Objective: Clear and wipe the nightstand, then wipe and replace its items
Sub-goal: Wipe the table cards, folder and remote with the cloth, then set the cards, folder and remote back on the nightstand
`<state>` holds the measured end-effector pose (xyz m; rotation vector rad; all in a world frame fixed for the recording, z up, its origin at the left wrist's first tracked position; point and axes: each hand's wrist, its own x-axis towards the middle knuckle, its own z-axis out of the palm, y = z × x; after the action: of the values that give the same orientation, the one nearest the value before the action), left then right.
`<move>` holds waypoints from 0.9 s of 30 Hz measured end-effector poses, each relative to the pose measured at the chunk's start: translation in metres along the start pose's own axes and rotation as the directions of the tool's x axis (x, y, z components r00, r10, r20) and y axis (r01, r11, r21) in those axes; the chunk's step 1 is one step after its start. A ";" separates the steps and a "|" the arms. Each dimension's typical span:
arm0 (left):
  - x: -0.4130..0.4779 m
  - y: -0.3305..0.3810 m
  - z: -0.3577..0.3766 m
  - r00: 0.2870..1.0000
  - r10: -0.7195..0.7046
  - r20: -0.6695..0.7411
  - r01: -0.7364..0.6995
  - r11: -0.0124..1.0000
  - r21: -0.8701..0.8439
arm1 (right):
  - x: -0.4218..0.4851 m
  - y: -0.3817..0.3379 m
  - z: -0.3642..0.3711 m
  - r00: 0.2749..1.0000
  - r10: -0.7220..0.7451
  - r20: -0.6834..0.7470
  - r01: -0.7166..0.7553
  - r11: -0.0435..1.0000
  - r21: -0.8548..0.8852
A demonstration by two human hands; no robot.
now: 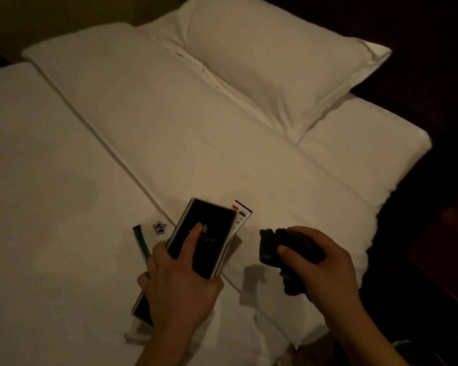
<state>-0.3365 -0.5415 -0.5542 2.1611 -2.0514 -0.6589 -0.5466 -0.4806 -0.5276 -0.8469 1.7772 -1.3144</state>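
Your left hand [177, 286] pinned the dark book [201, 239] on the bed [64, 180]; your right hand [320, 262] clenched the cloth [273, 249], ready to wipe.

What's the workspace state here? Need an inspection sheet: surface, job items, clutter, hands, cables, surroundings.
Surface: white made bed, folded duvet band across it; nightstand itself not in view.
Job's things: black hardcover book with gold-edged pages; white remote control with coloured buttons partly under it; green-edged card and small printed white card lying beside; another dark flat item under the wrist; bunched dark cleaning cloth.
Clutter: nothing seen.
Grippers: left hand grips the book; right hand clutches the cloth.
Cables: nothing seen.
Surroundings: two white pillows at the head; dark wooden furniture to the right, dim light.
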 end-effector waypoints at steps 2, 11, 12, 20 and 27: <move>-0.006 0.014 0.008 0.999 0.045 0.021 -0.045 0.999 0.010 | -0.011 0.003 -0.020 0.998 0.005 -0.058 -0.005 1.000 -0.009; -0.063 0.101 0.060 0.941 0.275 0.196 -0.272 0.961 -0.038 | -0.065 0.022 -0.135 0.946 0.073 -0.315 -0.066 0.997 0.031; -0.070 0.111 0.066 0.930 0.300 0.211 -0.299 0.954 -0.040 | -0.071 0.026 -0.149 0.936 0.079 -0.342 -0.068 0.997 0.044; -0.131 0.194 0.117 0.838 0.453 0.303 -0.467 0.884 -0.028 | -0.114 0.068 -0.247 0.862 0.107 -0.496 -0.119 0.993 0.009; -0.203 0.283 0.157 0.773 0.469 0.427 -0.482 0.872 -0.087 | -0.145 0.094 -0.353 0.815 0.143 -0.562 -0.112 0.990 0.088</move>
<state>-0.6582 -0.3361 -0.5466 1.4693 -2.6970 -1.1150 -0.7871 -0.1698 -0.5256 -0.2990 2.1939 -1.6255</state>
